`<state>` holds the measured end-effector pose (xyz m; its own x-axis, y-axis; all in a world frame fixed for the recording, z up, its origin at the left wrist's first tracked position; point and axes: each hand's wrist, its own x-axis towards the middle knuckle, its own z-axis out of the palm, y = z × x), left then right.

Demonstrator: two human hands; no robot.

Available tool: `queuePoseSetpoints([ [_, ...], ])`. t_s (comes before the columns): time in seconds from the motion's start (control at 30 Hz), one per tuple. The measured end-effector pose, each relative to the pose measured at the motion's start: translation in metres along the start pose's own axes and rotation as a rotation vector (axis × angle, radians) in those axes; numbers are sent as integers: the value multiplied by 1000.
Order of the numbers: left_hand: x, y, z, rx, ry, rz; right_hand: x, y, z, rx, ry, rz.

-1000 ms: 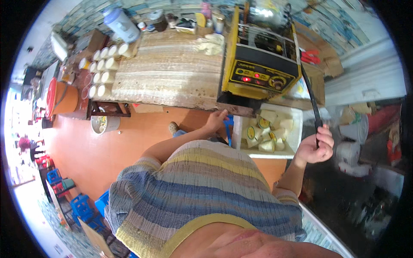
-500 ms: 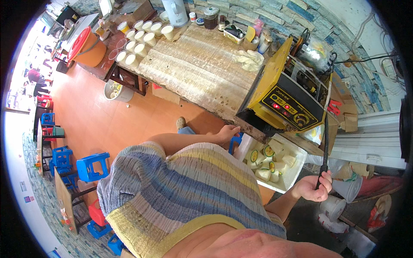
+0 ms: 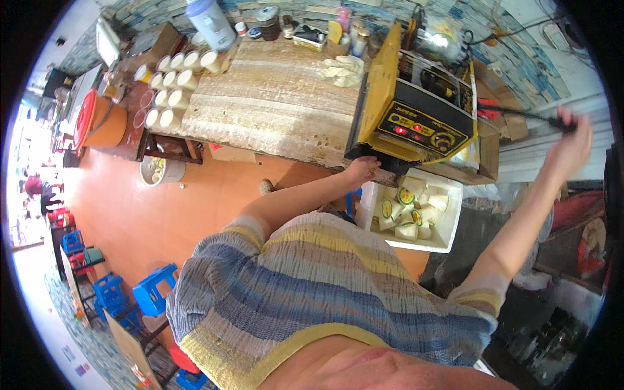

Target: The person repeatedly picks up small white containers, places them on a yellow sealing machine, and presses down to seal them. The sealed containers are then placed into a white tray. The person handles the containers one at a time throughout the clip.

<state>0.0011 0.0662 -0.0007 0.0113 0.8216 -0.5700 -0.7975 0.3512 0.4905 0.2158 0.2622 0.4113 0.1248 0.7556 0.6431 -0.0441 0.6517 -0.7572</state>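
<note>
My right hand (image 3: pixel 572 133), blurred and stretched far out to the right, is closed around the black grip of a long lever (image 3: pixel 526 113). The lever runs to a yellow and black cup sealing machine (image 3: pixel 426 130) with red lights lit on its front panel. At the machine's lower left, by the table edge, is my left hand (image 3: pixel 363 170) with its fingers curled; what they hold, if anything, is hidden. Below it stands a white foam box (image 3: pixel 448 234) with several sealed cups (image 3: pixel 406 218) tumbled inside, some showing round green and yellow tops.
Rows of white-filled cups (image 3: pixel 186 80) stand on the far left of the worn wooden table (image 3: pixel 273 91). Crumpled gloves (image 3: pixel 341 70), jars and a pale blue jug (image 3: pixel 211 25) lie along its back. An orange bucket (image 3: pixel 107 123) and blue stools (image 3: pixel 155 290) are to the left.
My right hand has swung the lever up and outward to the right, away from my body. My left hand has moved slightly toward the machine's base. The view has shifted.
</note>
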Motion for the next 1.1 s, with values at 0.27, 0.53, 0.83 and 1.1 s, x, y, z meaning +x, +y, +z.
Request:
queuePoseSetpoints([
  [0.27,25,-3,10,-332,-173,-40,169,129,69,-469,-57,-223],
  [0.53,15,-6,11,-177,-144,30,72,65,91,-665,53,-540],
  [0.83,-52,-22,9,-108,-122,-102,-174,60,-3,-527,-328,-507],
  [1.1,-63,-42,-20,9,-173,-219,-294,110,-25,-584,-498,-97],
])
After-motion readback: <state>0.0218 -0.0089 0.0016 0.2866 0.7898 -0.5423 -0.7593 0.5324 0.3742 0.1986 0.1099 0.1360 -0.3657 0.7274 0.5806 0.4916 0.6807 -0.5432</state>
